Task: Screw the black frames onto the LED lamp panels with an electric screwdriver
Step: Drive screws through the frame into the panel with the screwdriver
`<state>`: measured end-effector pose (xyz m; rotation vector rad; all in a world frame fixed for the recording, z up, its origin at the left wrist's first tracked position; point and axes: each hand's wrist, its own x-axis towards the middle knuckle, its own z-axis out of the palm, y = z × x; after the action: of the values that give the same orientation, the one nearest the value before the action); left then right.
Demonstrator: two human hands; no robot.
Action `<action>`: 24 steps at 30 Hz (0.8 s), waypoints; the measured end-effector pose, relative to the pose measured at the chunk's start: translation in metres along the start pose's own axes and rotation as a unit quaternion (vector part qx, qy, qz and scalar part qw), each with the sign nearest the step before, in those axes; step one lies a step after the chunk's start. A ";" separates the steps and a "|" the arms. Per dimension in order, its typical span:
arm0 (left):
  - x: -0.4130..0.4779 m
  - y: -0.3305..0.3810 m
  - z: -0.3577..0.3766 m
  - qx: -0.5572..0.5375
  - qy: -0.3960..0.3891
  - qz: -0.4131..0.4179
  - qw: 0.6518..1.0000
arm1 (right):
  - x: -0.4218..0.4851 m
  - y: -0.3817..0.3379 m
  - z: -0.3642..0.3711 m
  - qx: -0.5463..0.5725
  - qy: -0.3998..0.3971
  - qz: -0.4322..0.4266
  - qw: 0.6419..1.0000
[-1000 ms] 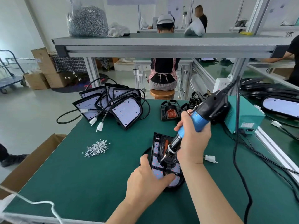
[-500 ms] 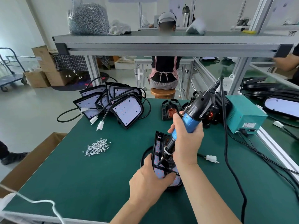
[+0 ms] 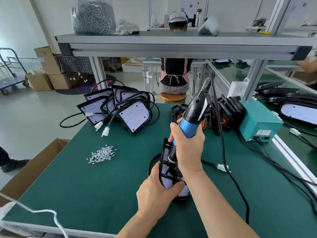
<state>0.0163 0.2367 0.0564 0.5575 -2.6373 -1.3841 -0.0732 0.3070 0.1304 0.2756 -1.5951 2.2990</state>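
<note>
1. Left hand [image 3: 154, 191] grips the near end of the panel [image 3: 167, 182], near-centre on the bench [image 3: 85, 194]; brace it so the frame [image 3: 164, 148] cannot shift.
2. Right hand [image 3: 187, 150] clasps the screwdriver [image 3: 190, 121]; set the bit square, press lightly, then trigger.
3. Screws [image 3: 102, 154] lie left.

A blue-and-black screwdriver [image 3: 190, 122], a dark green table [image 3: 85, 186], silver screws [image 3: 102, 154], and a teal box [image 3: 259, 124].

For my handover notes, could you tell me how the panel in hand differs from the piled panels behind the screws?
The held panel is gripped by the left hand, screwdriver on it; the piled panels lie untouched. The held panel sits alone; the piled panels overlap. Both are black-framed LED panels.
</note>
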 end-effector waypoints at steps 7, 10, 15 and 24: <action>-0.001 0.001 0.000 0.018 -0.008 0.001 1.000 | 0.001 -0.003 -0.008 0.025 -0.033 0.022 0.999; -0.002 0.003 -0.002 0.016 -0.010 0.004 1.000 | 0.002 -0.010 -0.007 0.050 -0.043 0.013 0.998; -0.001 0.004 -0.005 0.035 -0.035 0.003 0.999 | 0.020 -0.035 -0.020 0.102 -0.033 -0.028 0.994; 0.042 -0.036 -0.053 0.046 0.207 0.071 0.975 | 0.028 -0.025 -0.083 0.177 0.155 0.033 0.971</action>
<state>0.0008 0.1618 0.0543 0.5818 -2.3569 -0.9832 -0.0871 0.3973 0.1319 -0.0579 -1.0580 2.5207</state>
